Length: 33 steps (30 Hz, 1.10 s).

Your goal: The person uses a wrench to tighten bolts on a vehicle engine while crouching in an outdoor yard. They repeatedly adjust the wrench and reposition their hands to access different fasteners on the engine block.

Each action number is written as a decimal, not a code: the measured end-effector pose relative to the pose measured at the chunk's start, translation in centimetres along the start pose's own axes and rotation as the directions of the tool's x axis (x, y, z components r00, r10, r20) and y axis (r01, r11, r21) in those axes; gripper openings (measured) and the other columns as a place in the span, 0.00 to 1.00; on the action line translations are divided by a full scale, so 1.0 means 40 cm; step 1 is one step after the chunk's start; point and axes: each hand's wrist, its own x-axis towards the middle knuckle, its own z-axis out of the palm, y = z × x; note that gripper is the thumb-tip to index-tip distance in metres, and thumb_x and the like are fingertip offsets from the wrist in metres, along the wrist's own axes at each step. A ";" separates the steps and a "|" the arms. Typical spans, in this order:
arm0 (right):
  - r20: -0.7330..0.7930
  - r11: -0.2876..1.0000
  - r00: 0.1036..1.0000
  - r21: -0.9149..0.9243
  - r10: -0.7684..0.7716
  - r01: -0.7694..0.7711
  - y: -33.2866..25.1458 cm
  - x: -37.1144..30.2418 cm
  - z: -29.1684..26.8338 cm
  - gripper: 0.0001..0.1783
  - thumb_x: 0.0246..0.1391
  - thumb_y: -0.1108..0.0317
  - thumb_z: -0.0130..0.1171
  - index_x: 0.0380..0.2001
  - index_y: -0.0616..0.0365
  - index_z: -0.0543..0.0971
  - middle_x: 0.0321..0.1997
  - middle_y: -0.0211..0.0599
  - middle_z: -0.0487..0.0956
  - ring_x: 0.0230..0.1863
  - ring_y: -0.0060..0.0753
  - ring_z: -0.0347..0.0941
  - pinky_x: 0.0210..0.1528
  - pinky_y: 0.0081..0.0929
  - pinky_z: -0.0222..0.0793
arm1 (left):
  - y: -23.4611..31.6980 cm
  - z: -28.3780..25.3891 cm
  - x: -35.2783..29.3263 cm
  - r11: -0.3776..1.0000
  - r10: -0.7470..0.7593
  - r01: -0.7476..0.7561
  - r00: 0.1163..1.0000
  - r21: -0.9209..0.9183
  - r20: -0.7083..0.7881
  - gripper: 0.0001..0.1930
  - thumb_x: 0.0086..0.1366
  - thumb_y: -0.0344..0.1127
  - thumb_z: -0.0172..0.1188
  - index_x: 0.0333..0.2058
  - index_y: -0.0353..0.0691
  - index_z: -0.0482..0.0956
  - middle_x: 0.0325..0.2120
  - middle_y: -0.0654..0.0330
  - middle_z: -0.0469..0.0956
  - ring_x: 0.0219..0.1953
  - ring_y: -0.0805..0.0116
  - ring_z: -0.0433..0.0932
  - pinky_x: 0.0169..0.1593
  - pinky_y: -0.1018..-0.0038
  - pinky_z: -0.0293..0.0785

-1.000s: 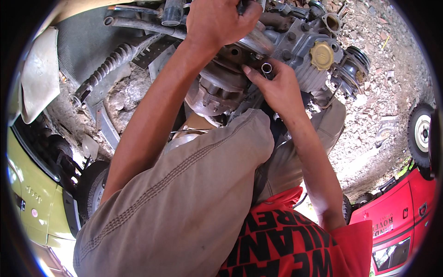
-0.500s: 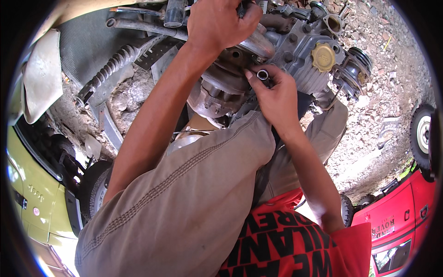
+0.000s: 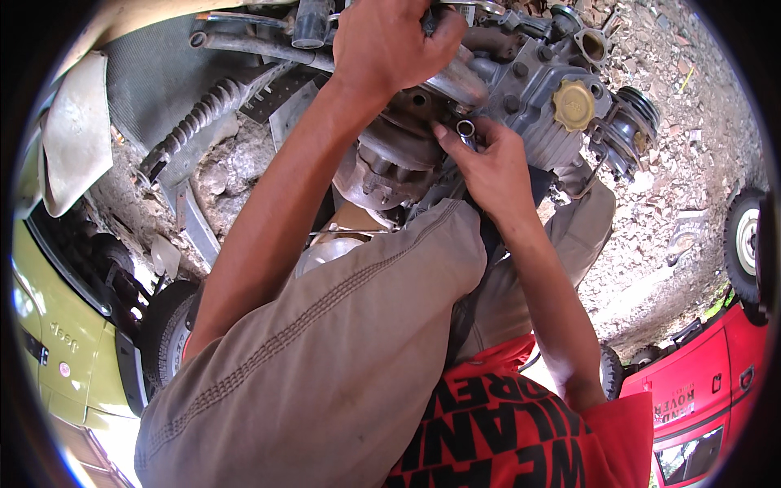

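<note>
Right hand (image 3: 492, 163) pinches a small metal ring (image 3: 465, 128) at its fingertips; left hand (image 3: 390, 45) seemingly grips the engine (image 3: 529, 89), yellow cap (image 3: 573, 104) beyond.

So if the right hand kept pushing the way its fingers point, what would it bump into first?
Most likely the grey engine block. The right hand pinches a small metal ring at its fingertips, right against the engine's casing, though depth is hard to judge here.

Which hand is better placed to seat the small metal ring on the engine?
Probably the right hand. Its fingertips pinch the small metal ring right against the engine. The left hand is higher, its grip closed over the engine's top, seemingly steadying it.
</note>
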 end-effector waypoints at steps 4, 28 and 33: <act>0.005 0.996 1.000 0.082 0.016 -0.016 0.006 0.006 0.009 0.24 0.54 0.57 0.68 0.36 0.74 0.81 0.22 0.30 0.75 0.25 0.18 0.63 0.29 0.25 0.63 | -0.006 0.002 -0.004 1.000 0.005 -0.005 1.000 0.028 -0.008 0.11 0.55 0.38 0.59 0.29 0.33 0.74 0.24 0.42 0.75 0.30 0.37 0.76 0.32 0.52 0.72; 0.136 0.992 0.988 0.093 0.077 -0.090 0.001 0.041 -0.023 0.25 0.49 0.57 0.74 0.37 0.74 0.81 0.31 0.34 0.81 0.31 0.20 0.71 0.35 0.24 0.68 | -0.016 0.004 0.043 0.965 -0.262 0.261 0.965 0.029 0.026 0.15 0.60 0.43 0.60 0.30 0.33 0.80 0.24 0.42 0.79 0.30 0.40 0.80 0.34 0.55 0.74; 0.113 0.988 0.985 0.070 0.127 -0.135 -0.004 0.045 -0.023 0.25 0.45 0.56 0.75 0.35 0.70 0.84 0.29 0.37 0.83 0.32 0.26 0.78 0.39 0.27 0.72 | -0.009 0.004 0.049 0.959 -0.283 0.282 0.958 0.034 0.044 0.15 0.59 0.42 0.58 0.30 0.32 0.80 0.25 0.41 0.79 0.32 0.39 0.80 0.36 0.53 0.74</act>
